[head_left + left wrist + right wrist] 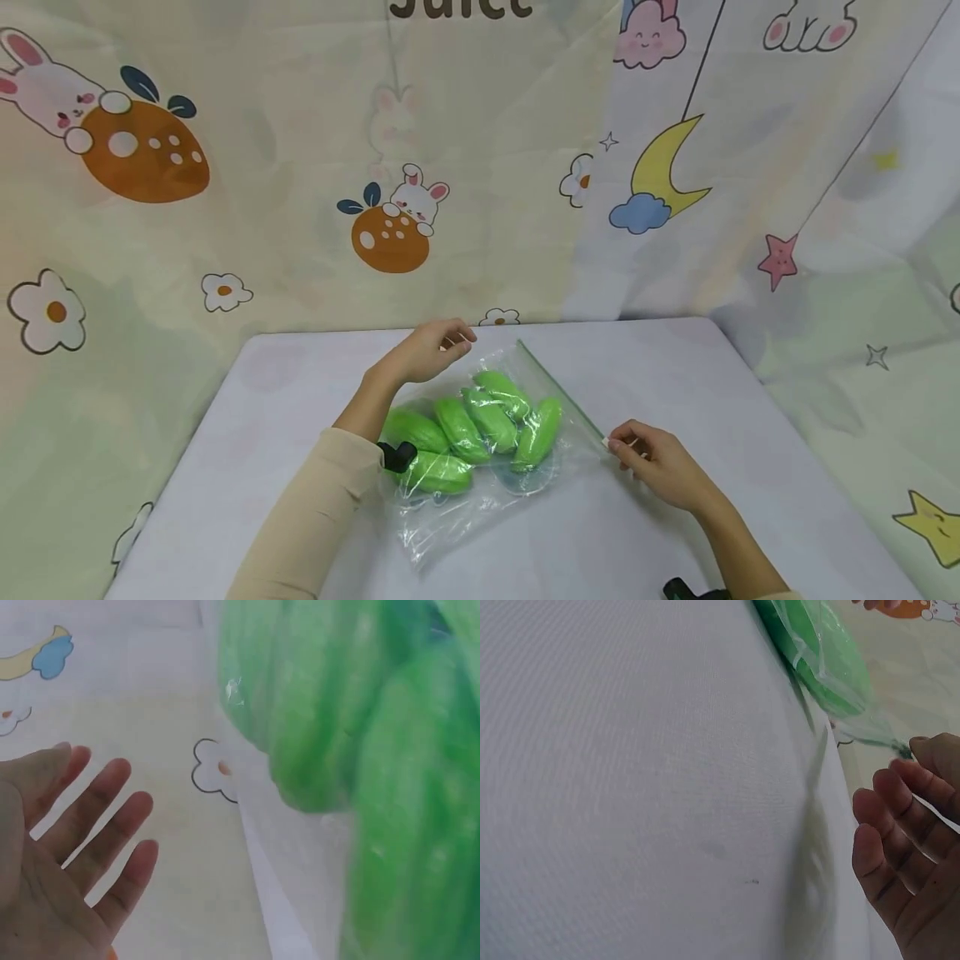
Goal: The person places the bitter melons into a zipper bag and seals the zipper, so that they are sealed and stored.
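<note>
A clear zip bag [450, 525] lies on the white table, with a green strip along its top edge. Inside it are several long, glossy green pieces [461, 429], like plump vegetables or fruit; their exact kind cannot be told. With thumb and forefinger, my right hand [663, 467] pinches the near end of the green strip, where a small white bit shows. In the right wrist view the same hand [907, 840] has its other fingers loosely bent. My left hand [431, 350] hovers above the bag's far left side, holding nothing; its fingers [97, 862] are spread and relaxed.
The white table [292, 400] reaches back to a hanging cloth [300, 192] printed with rabbits, flowers and stars. Black wrist straps [397, 457] sit on both forearms.
</note>
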